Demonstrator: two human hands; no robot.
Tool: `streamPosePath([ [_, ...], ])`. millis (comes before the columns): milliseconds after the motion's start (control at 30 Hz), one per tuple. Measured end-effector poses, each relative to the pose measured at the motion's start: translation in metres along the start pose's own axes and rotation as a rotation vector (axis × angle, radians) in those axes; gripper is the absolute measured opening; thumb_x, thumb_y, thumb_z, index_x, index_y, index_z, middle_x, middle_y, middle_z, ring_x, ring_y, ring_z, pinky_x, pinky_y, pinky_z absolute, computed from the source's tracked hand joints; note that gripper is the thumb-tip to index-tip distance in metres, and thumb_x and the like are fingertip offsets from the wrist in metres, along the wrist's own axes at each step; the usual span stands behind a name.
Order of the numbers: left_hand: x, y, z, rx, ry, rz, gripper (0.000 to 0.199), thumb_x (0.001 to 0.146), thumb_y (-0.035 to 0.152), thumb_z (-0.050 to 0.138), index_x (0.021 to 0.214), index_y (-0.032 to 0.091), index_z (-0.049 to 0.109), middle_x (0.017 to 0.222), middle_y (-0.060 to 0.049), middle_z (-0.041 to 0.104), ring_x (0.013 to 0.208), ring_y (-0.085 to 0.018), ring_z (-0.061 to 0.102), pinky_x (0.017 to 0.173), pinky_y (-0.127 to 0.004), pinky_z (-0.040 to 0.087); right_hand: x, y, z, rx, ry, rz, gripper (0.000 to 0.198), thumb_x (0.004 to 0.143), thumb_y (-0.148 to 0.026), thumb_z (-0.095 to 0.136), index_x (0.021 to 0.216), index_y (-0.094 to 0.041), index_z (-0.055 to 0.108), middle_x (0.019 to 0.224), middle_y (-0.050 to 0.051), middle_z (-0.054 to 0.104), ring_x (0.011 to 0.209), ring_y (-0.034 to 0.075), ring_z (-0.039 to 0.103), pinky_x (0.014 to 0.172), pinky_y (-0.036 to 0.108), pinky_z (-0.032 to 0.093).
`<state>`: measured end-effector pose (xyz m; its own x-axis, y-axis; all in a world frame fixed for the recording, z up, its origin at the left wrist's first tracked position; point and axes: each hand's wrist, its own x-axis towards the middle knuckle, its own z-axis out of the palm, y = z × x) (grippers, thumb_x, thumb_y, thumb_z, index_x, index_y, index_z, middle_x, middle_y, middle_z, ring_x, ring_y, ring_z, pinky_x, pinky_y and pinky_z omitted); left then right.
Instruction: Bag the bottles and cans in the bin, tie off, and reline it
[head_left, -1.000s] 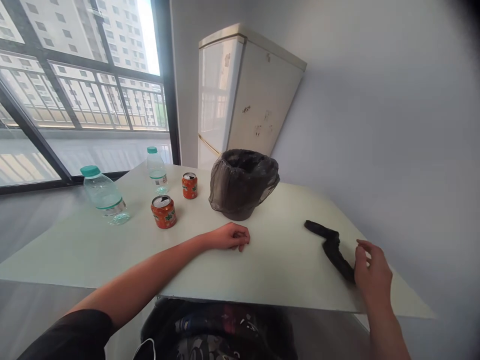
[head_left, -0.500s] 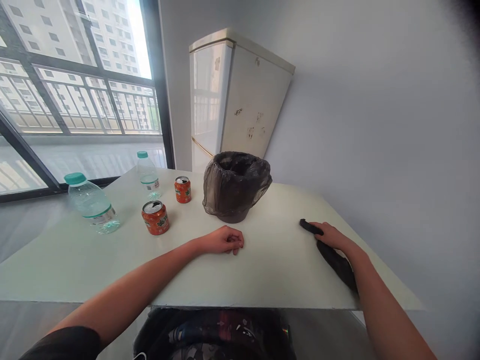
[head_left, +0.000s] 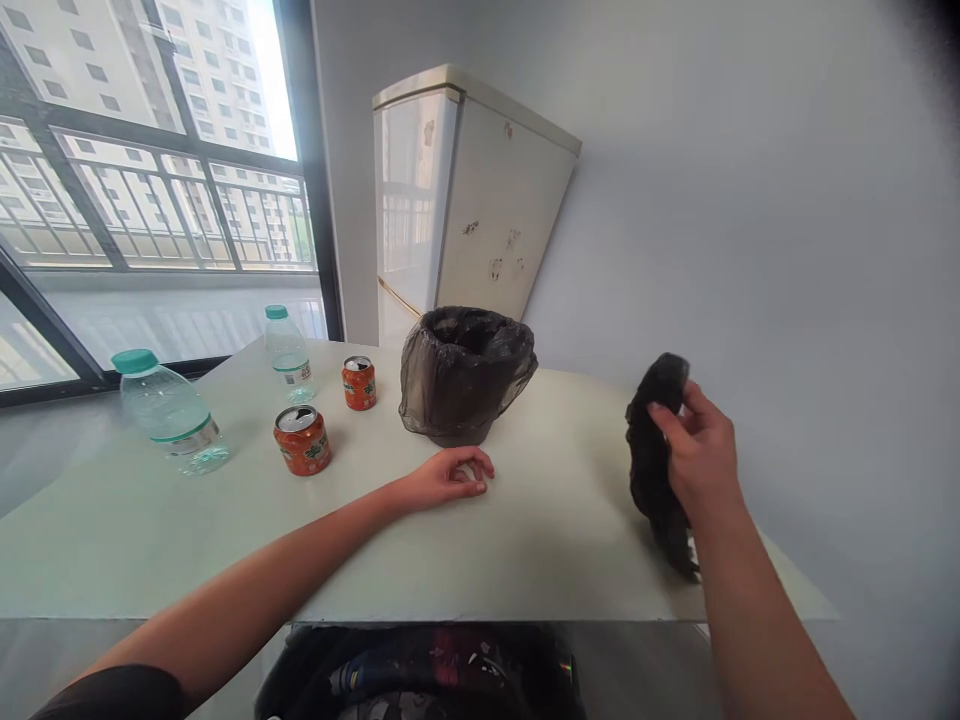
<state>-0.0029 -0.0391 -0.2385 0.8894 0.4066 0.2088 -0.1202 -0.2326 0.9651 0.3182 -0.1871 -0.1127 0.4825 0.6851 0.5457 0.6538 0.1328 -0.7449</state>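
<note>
My right hand (head_left: pixel 701 440) pinches a crumpled black plastic bag (head_left: pixel 651 450) between thumb and fingers, lifted above the right side of the table. The bag hangs lengthwise, and its lower end reaches down beside my wrist. My left hand (head_left: pixel 454 477) rests on the tabletop with fingers loosely curled and thumb apart, holding nothing. Just beyond it stands a small trash bin (head_left: pixel 469 385), lined with a dark, see-through bag folded over its rim.
Left of the bin are two orange cans, a nearer can (head_left: pixel 302 440) and a farther can (head_left: pixel 359 383). A large clear bottle (head_left: pixel 169 410) and a smaller bottle (head_left: pixel 287 355) stand farther left on the white table (head_left: pixel 525 560). A fridge (head_left: pixel 487 200) is behind.
My right hand has lifted the black bag off the table, raising it from lying flat to hanging upright. The left hand's fingers have loosened and spread a little.
</note>
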Motion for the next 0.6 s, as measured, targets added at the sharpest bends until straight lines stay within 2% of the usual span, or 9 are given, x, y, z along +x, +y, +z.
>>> streamPosePath([
  [67, 0.001, 0.001, 0.001, -0.093, 0.036, 0.092, 0.052, 0.089, 0.046, 0.081, 0.132, 0.021, 0.064, 0.140, -0.015, 0.061, 0.125, -0.024, 0.060, 0.105, -0.037, 0.050, -0.015, -0.039, 0.026, 0.386, -0.021, 0.048, 0.039, 0.096, -0.049, 0.062, 0.129, -0.027, 0.059, 0.134, 0.009, 0.067, 0.104, 0.025, 0.070, 0.085, 0.042, 0.060],
  [133, 0.003, 0.003, 0.003, -0.206, 0.034, 0.166, 0.070, 0.085, 0.047, 0.085, 0.145, 0.026, 0.057, 0.158, -0.017, 0.048, 0.146, -0.030, 0.047, 0.118, -0.045, 0.040, -0.031, -0.070, 0.056, 0.656, -0.065, 0.086, 0.027, 0.099, -0.043, 0.061, 0.120, -0.027, 0.058, 0.134, 0.008, 0.069, 0.117, 0.025, 0.069, 0.100, 0.046, 0.057],
  [200, 0.004, 0.006, 0.006, -0.314, 0.008, 0.225, 0.086, 0.078, 0.053, 0.089, 0.152, 0.027, 0.052, 0.164, -0.018, 0.042, 0.154, -0.033, 0.037, 0.125, -0.049, 0.032, -0.048, -0.092, 0.088, 0.778, -0.158, 0.158, 0.022, 0.101, -0.041, 0.057, 0.116, -0.026, 0.059, 0.128, 0.009, 0.072, 0.117, 0.025, 0.069, 0.105, 0.048, 0.055],
  [267, 0.004, 0.010, 0.011, -0.430, -0.016, 0.259, 0.099, 0.071, 0.059, 0.092, 0.154, 0.024, 0.050, 0.163, -0.019, 0.043, 0.156, -0.036, 0.036, 0.127, -0.050, 0.028, -0.062, -0.108, 0.117, 0.865, -0.253, 0.219, 0.020, 0.102, -0.041, 0.056, 0.114, -0.025, 0.060, 0.120, 0.009, 0.075, 0.111, 0.025, 0.071, 0.102, 0.048, 0.056],
  [367, 0.000, 0.018, 0.019, -0.561, -0.052, 0.222, 0.104, 0.064, 0.059, 0.096, 0.150, 0.019, 0.054, 0.146, -0.020, 0.059, 0.143, -0.037, 0.052, 0.119, -0.048, 0.039, -0.072, -0.124, 0.148, 0.999, -0.296, 0.259, 0.015, 0.102, -0.037, 0.060, 0.106, -0.024, 0.060, 0.101, 0.005, 0.075, 0.096, 0.021, 0.070, 0.095, 0.042, 0.057],
  [467, -0.009, 0.023, 0.024, -0.585, -0.111, 0.110, 0.084, 0.063, 0.047, 0.100, 0.132, 0.016, 0.065, 0.110, -0.013, 0.074, 0.108, -0.029, 0.071, 0.098, -0.039, 0.054, -0.063, -0.130, 0.162, 1.145, -0.295, 0.274, 0.011, 0.102, -0.033, 0.061, 0.098, -0.023, 0.058, 0.085, 0.000, 0.067, 0.081, 0.017, 0.066, 0.090, 0.039, 0.059],
  [533, -0.013, 0.023, 0.022, -0.532, -0.159, 0.028, 0.065, 0.065, 0.039, 0.099, 0.117, 0.014, 0.070, 0.094, -0.008, 0.074, 0.086, -0.021, 0.071, 0.081, -0.031, 0.055, -0.050, -0.126, 0.163, 1.259, -0.299, 0.316, 0.012, 0.099, -0.026, 0.063, 0.091, -0.023, 0.054, 0.077, -0.004, 0.056, 0.065, 0.012, 0.058, 0.075, 0.031, 0.059],
  [600, -0.016, 0.023, 0.018, -0.454, -0.215, -0.044, 0.048, 0.069, 0.039, 0.095, 0.103, 0.012, 0.074, 0.088, -0.008, 0.073, 0.077, -0.017, 0.066, 0.070, -0.026, 0.052, -0.034, -0.118, 0.159, 1.350, -0.291, 0.367, 0.021, 0.096, -0.017, 0.062, 0.083, -0.022, 0.046, 0.072, -0.007, 0.043, 0.053, 0.007, 0.042, 0.054, 0.019, 0.048],
])
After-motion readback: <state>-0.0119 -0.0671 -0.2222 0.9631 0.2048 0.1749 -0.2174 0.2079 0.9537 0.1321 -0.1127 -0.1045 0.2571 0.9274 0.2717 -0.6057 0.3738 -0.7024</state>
